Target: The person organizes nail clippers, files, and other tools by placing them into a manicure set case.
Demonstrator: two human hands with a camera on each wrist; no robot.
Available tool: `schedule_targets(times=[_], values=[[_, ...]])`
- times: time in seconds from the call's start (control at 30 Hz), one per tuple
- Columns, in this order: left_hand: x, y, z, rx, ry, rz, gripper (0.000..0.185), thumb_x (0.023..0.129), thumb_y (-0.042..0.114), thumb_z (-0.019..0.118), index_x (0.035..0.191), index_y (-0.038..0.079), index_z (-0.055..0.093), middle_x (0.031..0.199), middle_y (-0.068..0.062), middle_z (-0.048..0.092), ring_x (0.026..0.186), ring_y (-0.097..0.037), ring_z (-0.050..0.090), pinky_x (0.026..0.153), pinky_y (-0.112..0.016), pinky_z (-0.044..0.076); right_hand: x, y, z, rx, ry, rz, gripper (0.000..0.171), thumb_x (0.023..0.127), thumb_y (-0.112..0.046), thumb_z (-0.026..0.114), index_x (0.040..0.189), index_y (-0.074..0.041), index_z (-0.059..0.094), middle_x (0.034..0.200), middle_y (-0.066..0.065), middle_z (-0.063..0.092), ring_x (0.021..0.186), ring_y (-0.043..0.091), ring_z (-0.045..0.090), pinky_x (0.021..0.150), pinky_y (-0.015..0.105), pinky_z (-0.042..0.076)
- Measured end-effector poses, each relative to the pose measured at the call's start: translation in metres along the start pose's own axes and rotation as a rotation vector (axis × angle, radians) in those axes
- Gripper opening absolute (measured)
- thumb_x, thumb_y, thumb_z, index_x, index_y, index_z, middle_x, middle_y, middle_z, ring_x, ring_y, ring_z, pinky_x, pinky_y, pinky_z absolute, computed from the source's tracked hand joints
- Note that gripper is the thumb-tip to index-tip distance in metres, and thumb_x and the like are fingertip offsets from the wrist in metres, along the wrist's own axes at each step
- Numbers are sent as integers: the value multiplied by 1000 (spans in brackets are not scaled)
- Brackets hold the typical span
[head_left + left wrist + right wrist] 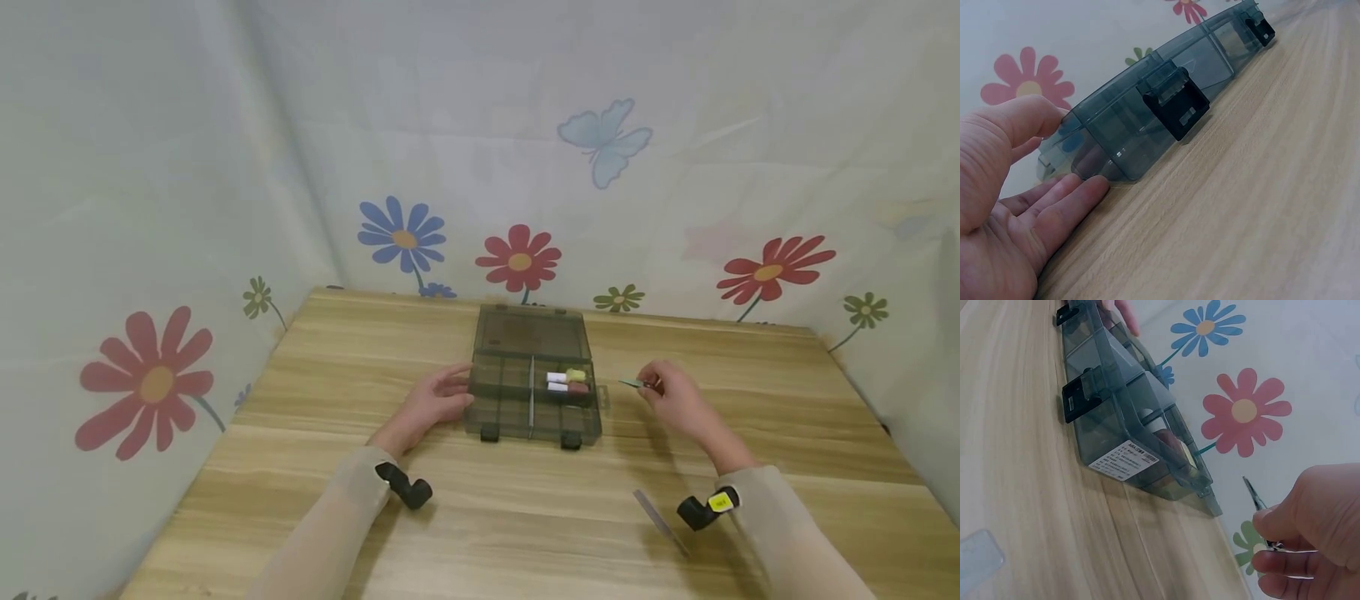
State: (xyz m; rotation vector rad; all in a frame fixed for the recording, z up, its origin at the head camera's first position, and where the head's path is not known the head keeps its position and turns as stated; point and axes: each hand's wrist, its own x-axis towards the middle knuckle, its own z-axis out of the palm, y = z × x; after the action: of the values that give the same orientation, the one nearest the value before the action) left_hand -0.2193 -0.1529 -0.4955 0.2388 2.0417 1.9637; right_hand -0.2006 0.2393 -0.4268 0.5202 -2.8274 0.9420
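Note:
A translucent dark-grey compartment box (pixel 504 414) rests on the wooden table with its lid (pixel 532 332) raised at the back. My left hand (pixel 431 404) is at its left side, the fingertips (pixel 1094 186) low by the wall and another digit bent at the upper edge. To the right of the box, my right hand (pixel 672 402) pinches a small pointed metal tool (pixel 1254 495) with slim, scissor-like blades. The tool's tip points left, toward the box; its rear part is mostly hidden by the fingers. Small white-and-yellow (pixel 575 376) and white-and-brown pieces (pixel 577 387) lie in a right compartment.
A thin, flat grey strip (pixel 660 522) lies on the table near my right wrist. Two black latches (pixel 571 442) hang at the box's front, and a white label (pixel 1124 460) is on its right wall. A flower-printed curtain (pixel 450 150) stands behind the table.

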Motion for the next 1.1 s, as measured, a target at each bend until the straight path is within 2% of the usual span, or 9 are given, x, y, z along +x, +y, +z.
schedule_targets(times=[0.17,0.7,0.9,0.97,1.1], values=[[0,0,-1,13,-14,13,62,85,17,69,141,17,42,134,-15,46,119,-29,48,83,-40,50,10,-6,1,-8,28,-14,10,84,9,61,93,6,57,83,15,52,71,25,51,59,36,44],[0,0,-3,33,-35,15,60,87,18,67,141,19,42,135,-15,45,120,-30,47,84,-40,50,43,-35,13,1,19,-91,10,84,2,63,93,3,59,84,11,54,73,24,52,63,37,46],[-7,12,-2,14,-74,2,61,89,12,64,143,12,36,138,-21,40,120,-33,46,85,-40,49,53,-44,20,18,20,-114,11,83,3,64,92,3,59,84,13,54,74,25,55,65,38,48],[-8,14,-1,16,-73,8,61,89,11,64,143,9,36,136,-22,41,118,-33,48,84,-41,50,56,-45,23,15,8,-110,10,83,2,64,92,2,58,85,12,53,75,25,55,65,39,48],[-4,6,-2,23,-40,16,60,87,14,66,142,14,40,133,-19,46,112,-28,53,82,-40,51,63,-48,28,15,-11,-118,10,84,1,64,93,2,59,86,12,53,75,25,55,66,39,48]])
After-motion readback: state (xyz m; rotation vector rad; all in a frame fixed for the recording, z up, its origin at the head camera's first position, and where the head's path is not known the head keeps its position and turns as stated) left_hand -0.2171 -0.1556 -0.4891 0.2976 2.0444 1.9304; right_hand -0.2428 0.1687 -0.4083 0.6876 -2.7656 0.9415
